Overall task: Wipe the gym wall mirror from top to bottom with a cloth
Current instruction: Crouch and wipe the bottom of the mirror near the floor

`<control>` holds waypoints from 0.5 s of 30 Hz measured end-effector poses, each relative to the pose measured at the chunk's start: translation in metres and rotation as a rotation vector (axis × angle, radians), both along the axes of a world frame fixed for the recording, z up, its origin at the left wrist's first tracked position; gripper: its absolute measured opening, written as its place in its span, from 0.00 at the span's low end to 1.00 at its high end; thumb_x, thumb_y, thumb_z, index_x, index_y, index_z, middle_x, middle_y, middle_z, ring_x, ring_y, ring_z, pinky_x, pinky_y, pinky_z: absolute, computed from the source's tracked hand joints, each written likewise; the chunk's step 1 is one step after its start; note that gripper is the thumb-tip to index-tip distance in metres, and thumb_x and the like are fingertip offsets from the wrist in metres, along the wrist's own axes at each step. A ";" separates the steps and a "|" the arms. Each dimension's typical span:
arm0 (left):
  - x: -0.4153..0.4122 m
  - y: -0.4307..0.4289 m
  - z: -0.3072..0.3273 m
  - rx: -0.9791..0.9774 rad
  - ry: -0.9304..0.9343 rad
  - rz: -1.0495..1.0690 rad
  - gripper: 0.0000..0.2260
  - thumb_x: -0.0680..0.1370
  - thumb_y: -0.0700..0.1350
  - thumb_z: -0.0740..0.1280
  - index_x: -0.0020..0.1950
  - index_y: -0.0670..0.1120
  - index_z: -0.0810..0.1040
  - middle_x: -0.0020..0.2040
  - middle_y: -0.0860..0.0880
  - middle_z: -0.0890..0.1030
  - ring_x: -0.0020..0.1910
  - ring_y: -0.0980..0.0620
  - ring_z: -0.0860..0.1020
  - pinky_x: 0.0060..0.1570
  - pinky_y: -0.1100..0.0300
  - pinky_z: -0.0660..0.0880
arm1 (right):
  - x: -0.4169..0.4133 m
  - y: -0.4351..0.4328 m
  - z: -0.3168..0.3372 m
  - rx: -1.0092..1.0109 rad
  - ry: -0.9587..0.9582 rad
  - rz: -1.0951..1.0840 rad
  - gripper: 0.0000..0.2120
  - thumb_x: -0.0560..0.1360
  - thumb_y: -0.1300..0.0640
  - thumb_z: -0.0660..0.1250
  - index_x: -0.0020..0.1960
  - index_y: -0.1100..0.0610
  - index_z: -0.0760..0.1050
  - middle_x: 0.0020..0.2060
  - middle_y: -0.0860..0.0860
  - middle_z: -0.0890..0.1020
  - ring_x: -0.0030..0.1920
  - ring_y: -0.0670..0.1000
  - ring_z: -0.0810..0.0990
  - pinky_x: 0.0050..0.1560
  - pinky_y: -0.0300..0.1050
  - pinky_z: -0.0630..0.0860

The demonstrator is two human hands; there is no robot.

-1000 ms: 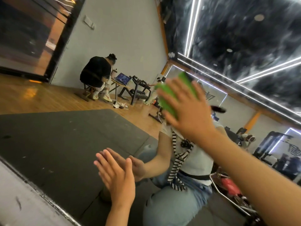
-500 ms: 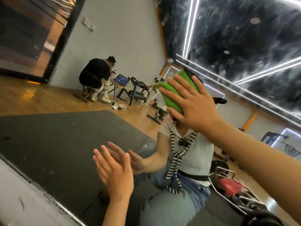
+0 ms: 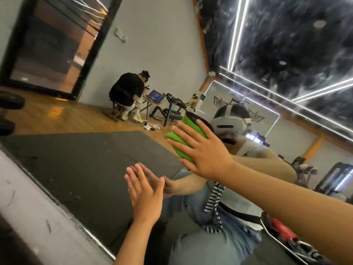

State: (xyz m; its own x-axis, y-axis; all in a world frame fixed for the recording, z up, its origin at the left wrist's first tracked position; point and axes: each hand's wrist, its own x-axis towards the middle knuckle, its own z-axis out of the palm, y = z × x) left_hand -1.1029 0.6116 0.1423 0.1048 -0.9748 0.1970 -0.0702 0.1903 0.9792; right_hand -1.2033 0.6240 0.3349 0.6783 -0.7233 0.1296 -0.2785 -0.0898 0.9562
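The wall mirror (image 3: 91, 161) fills most of the view and reflects the gym. A folded green cloth (image 3: 180, 138) lies flat against the glass under my right hand (image 3: 202, 150), whose straight, spread fingers press it to the mirror. My left hand (image 3: 146, 194) is lower and to the left, flat on the glass with its fingers straight and together, meeting its own reflection. It holds nothing.
The mirror's metal bottom edge (image 3: 89, 234) runs diagonally at lower left, with a grey ledge (image 3: 34, 203) below it. Reflected in the glass are a dark floor mat, wooden floor, a seated person at a desk, a dumbbell rack and gym machines.
My right hand has slid the green cloth down the mirror. The left hand stays flat on the glass in about the same place. The view has tilted slightly.
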 end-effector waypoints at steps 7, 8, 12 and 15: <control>0.001 -0.005 0.002 0.036 -0.079 -0.048 0.36 0.79 0.65 0.50 0.70 0.54 0.25 0.70 0.54 0.22 0.70 0.56 0.25 0.75 0.53 0.33 | 0.011 -0.010 0.089 -0.264 -0.297 0.033 0.28 0.81 0.38 0.48 0.79 0.46 0.58 0.77 0.52 0.63 0.78 0.55 0.56 0.77 0.57 0.44; 0.001 -0.007 0.002 0.047 -0.087 -0.055 0.37 0.77 0.67 0.47 0.70 0.54 0.24 0.69 0.53 0.22 0.69 0.56 0.24 0.75 0.53 0.32 | 0.014 -0.013 0.093 -0.304 -0.331 0.030 0.28 0.81 0.38 0.48 0.79 0.46 0.57 0.78 0.52 0.62 0.79 0.55 0.55 0.77 0.57 0.43; -0.001 -0.011 -0.002 0.068 -0.119 -0.083 0.41 0.69 0.77 0.37 0.67 0.55 0.20 0.66 0.54 0.18 0.68 0.54 0.22 0.74 0.53 0.31 | 0.034 -0.032 0.067 -0.346 -0.348 -0.007 0.31 0.81 0.36 0.45 0.80 0.47 0.51 0.79 0.53 0.55 0.80 0.56 0.48 0.77 0.61 0.39; -0.001 -0.013 -0.002 0.074 -0.126 -0.082 0.45 0.58 0.78 0.32 0.65 0.55 0.19 0.64 0.55 0.17 0.68 0.55 0.21 0.74 0.53 0.32 | 0.048 -0.041 0.033 -0.254 -0.226 -0.070 0.31 0.81 0.34 0.39 0.80 0.46 0.39 0.78 0.51 0.40 0.79 0.55 0.37 0.74 0.61 0.32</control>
State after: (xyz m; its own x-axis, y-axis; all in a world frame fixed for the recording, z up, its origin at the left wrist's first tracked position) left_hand -1.1034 0.5982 0.1401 0.0031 -0.9914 0.1312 -0.1807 0.1285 0.9751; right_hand -1.1550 0.5834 0.3674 0.5616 -0.6927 0.4525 -0.4829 0.1697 0.8591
